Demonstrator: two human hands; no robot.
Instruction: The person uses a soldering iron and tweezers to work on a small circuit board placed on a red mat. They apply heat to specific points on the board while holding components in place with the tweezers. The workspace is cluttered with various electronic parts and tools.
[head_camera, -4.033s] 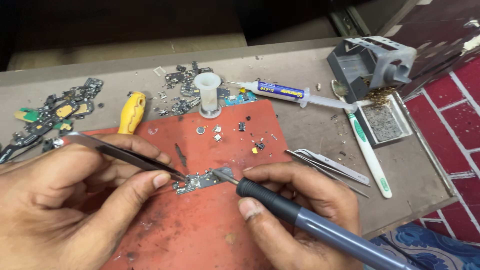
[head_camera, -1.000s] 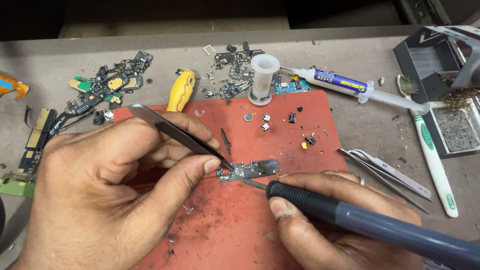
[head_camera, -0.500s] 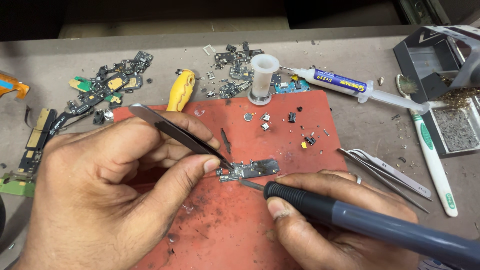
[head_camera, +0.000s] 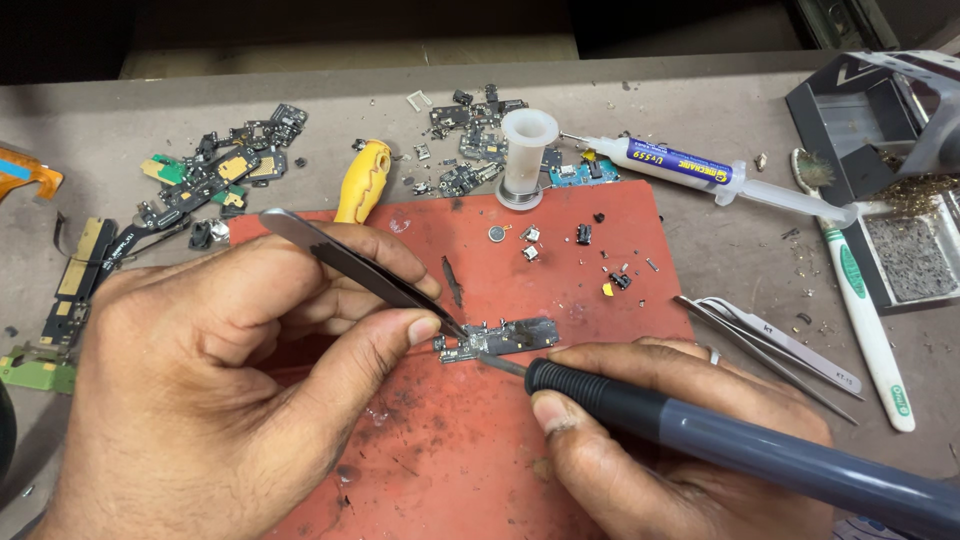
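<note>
Red-orange matting (head_camera: 560, 470) covers the middle of the grey surface (head_camera: 720, 260), and on it lies one small circuit board (head_camera: 500, 340), the piece under work. Our left hand (head_camera: 210, 400) keeps a closed grip on one pair of dark tweezers (head_camera: 360, 270), thumb and forefinger pinching the blades so that the tips bear on the board's left end; we judge this pins the board flat against the mat. Our right hand (head_camera: 660, 440) is closed around one grey soldering iron (head_camera: 740, 450), held low like a pen, its tip touching the board's lower edge just beside the tweezer tips. A second pair of tweezers (head_camera: 770, 350), silver, lies unused just right of the mat, near the right hand. Beyond the mat we count one white spool (head_camera: 528, 150), one flux syringe (head_camera: 710, 175), one yellow-handled tool (head_camera: 362, 180) and one white-and-green brush (head_camera: 865, 320). Loose board scraps (head_camera: 215, 175) lie in two heaps along the far side; their number we cannot tell. Several tiny components (head_camera: 575, 240) sit scattered on the mat's far half.
</note>
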